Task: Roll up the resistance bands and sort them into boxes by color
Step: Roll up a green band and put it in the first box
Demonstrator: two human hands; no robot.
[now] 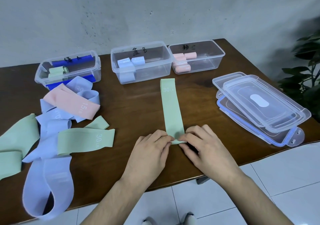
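The left hand and the right hand are pinching the near end of a flat green band, which is lying straight on the wooden table, and are starting the first fold. Soft fabric rolls are already sitting in three clear plastic boxes; a loose pile is waiting at left

Head view, steeply down, apparently close.
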